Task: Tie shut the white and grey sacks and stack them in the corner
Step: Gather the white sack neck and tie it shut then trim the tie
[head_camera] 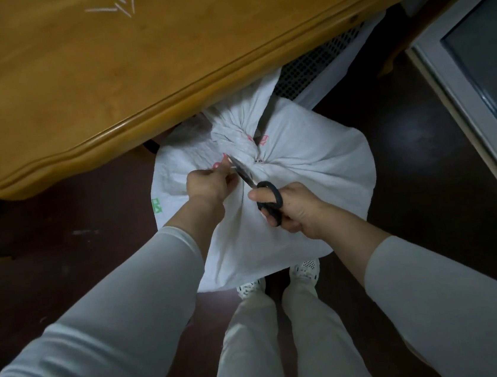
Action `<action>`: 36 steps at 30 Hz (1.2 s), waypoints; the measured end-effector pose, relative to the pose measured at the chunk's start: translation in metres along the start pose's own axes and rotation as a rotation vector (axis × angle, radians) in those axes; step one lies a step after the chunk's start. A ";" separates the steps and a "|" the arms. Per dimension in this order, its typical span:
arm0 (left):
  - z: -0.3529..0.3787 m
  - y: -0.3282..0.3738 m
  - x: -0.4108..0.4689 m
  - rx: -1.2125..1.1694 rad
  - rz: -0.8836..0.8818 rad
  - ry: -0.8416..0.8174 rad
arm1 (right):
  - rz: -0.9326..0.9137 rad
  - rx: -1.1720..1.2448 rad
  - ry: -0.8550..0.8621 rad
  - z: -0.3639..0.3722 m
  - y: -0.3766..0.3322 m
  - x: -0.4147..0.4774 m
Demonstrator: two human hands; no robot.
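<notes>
Biggest thing we've got is the wooden table, filling everything from 9 to 1 o'clock, with dark floor below it. At 3 o'clock there's a pale window frame.

Dead centre, the white woven sack stands on the floor, its top half tucked under the table edge. Its neck is bunched tight, with red and green print on the cloth. A white perforated panel sits behind it at 1 o'clock.

Our hands are close together over the sack. The left hand pinches something right at the neck, fabric or a tie end, we can't tell. The right hand grips black-handled scissors, blades aimed at 11 o'clock and ending at the left fingertips.

White shoes peek out at 6 o'clock. A few thin white strips lie on the table at 11.
</notes>
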State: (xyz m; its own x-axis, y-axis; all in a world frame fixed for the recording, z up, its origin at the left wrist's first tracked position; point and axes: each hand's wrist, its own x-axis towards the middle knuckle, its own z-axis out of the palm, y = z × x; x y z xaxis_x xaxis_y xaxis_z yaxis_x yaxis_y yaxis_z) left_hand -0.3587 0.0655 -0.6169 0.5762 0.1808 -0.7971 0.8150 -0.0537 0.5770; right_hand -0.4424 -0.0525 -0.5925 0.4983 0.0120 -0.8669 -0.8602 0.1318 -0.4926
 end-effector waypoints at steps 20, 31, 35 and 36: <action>-0.041 0.138 -0.097 -0.090 0.586 -0.153 | -0.475 -0.312 0.390 -0.011 -0.089 -0.062; -0.056 0.171 -0.077 0.134 0.423 -0.174 | -0.397 -0.846 0.718 0.010 -0.201 -0.040; -0.066 0.180 -0.068 0.161 0.468 -0.158 | -0.382 -0.907 0.736 0.017 -0.227 -0.022; -0.068 0.182 -0.068 0.160 0.475 -0.150 | -0.393 -0.901 0.733 0.019 -0.231 -0.018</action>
State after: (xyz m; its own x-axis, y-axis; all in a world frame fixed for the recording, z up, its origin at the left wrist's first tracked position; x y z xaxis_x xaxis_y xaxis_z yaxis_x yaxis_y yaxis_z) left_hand -0.2534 0.1105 -0.4458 0.8777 -0.0420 -0.4773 0.4537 -0.2475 0.8561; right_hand -0.2502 -0.0641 -0.4614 0.8122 -0.4729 -0.3416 -0.5773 -0.7356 -0.3544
